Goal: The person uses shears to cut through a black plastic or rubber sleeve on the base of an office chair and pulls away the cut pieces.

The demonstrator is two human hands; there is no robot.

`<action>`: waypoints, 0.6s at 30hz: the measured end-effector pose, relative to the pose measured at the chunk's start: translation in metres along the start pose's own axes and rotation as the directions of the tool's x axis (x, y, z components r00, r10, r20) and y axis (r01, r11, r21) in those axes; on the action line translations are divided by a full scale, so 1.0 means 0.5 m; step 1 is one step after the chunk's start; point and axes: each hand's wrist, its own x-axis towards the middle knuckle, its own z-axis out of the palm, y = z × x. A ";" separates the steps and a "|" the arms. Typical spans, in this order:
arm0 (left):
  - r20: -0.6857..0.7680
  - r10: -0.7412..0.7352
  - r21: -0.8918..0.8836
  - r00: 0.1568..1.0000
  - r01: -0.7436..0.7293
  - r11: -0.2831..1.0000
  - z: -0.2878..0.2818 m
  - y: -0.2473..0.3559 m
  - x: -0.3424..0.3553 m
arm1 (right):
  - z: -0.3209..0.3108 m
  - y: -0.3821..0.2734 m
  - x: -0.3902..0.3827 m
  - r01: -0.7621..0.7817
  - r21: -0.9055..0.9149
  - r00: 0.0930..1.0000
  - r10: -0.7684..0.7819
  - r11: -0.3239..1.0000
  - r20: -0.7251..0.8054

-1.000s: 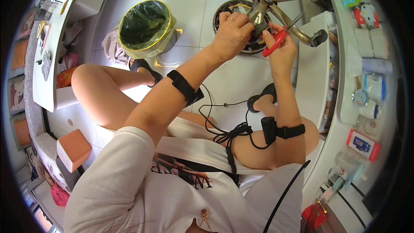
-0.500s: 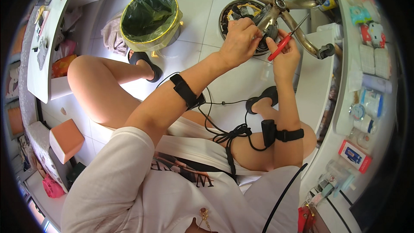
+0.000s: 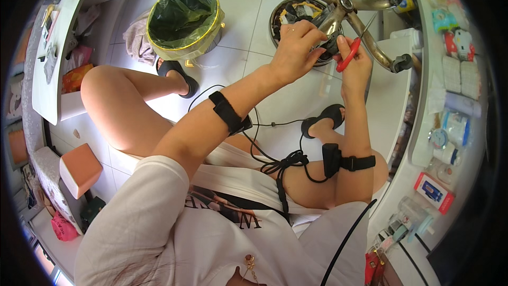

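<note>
My left hand (image 3: pixel 299 50) is closed around a black caster (image 3: pixel 329 42) on a silver five-legged swivel base (image 3: pixel 346 4). Just right of it, my right hand (image 3: pixel 352 61) grips red-handled scissors (image 3: pixel 349 57), blades angled up to the right beside a leg. Under the base is a round, dark-rimmed container (image 3: pixel 276 18) with dark bits and tan material inside; its right part is hidden by the base and my hands. Another black caster (image 3: pixel 400 62) is on the lower right leg.
A yellow-rimmed bin (image 3: pixel 177 47) with a green liner and a crumpled cloth (image 3: pixel 136 39) are on the tiled floor. My slippered feet and looped black cables (image 3: pixel 286 161) lie below my hands. A white shelf (image 3: pixel 63 90) stands left; a cluttered counter (image 3: pixel 423 127) runs along the right.
Both hands, the base and the container sit farther right in view than a second ago, while the bin appears higher. The scissors have turned slightly in my right hand.
</note>
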 end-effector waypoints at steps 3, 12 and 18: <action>0.048 0.107 0.051 0.993 -0.109 0.993 0.000 -0.006 0.005 | 0.000 0.002 0.001 -0.014 -0.004 1.000 0.014 1.000 -0.008; 0.063 0.295 0.130 0.953 -0.301 0.945 0.011 -0.023 0.028 | 0.001 0.005 0.004 -0.025 0.023 1.000 0.025 0.999 -0.011; 0.076 0.216 0.130 0.973 -0.224 0.966 0.016 -0.024 0.022 | 0.004 -0.008 -0.003 -0.052 -0.020 0.998 0.051 0.998 -0.024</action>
